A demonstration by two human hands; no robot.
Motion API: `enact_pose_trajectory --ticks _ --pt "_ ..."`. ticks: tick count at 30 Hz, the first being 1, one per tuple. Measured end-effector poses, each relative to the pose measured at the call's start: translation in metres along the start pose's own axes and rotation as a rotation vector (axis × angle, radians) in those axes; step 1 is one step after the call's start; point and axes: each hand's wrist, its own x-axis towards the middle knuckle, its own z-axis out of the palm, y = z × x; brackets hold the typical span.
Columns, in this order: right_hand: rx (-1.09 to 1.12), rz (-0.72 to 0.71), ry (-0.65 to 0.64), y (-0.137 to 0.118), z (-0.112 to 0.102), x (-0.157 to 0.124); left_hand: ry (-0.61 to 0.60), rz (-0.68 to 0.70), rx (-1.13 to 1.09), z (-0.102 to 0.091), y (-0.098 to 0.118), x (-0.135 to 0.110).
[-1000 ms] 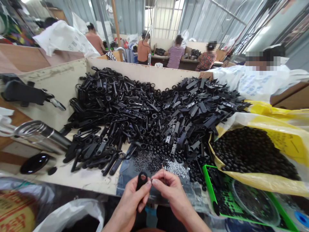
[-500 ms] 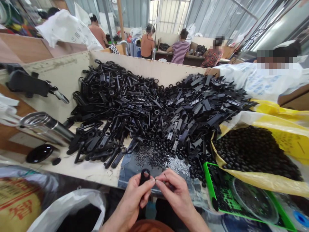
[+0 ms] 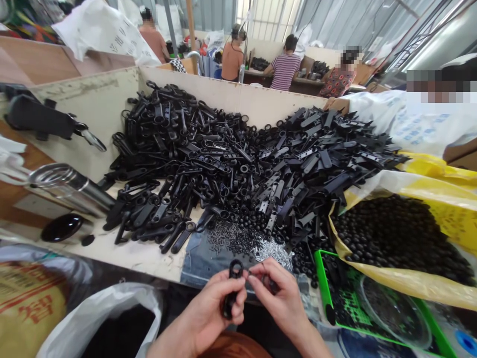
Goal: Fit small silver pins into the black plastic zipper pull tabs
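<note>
My left hand (image 3: 214,311) is closed around a black plastic handle piece (image 3: 231,288) with a ring at its top end, held upright at the table's near edge. My right hand (image 3: 278,296) pinches something small and thin against that ring; I cannot make out what it is. Just beyond my hands lie small metal pins (image 3: 274,253) and small black bits (image 3: 231,241) on a piece of blue cloth (image 3: 201,258). Behind them a big heap of black plastic parts (image 3: 231,159) fills the table.
A yellow bag of black round pieces (image 3: 395,233) lies at right over a green tray (image 3: 324,293). A steel flask (image 3: 70,191) lies at left near a black lid (image 3: 61,227). A white bag (image 3: 108,313) sits below. A person in white (image 3: 402,124) works at right; others sit behind.
My hands drew slightly nearer and lower, and the black piece shifted right with them. The thin pin that stood up in my right fingers a second ago no longer shows.
</note>
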Motion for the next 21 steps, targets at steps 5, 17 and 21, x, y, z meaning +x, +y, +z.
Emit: enact_pose_trajectory --ticks 5,17,21 --pt "-0.031 0.01 -0.033 -0.004 -0.001 0.003 -0.073 0.058 0.148 0.0 0.007 -0.01" --pt "-0.296 -0.329 -0.238 -0.004 -0.002 0.014 0.04 0.164 0.48 -0.003 0.002 -0.008" --pt "-0.298 -0.292 -0.231 -0.004 0.002 0.01 0.04 0.204 0.584 -0.003 0.004 -0.007"
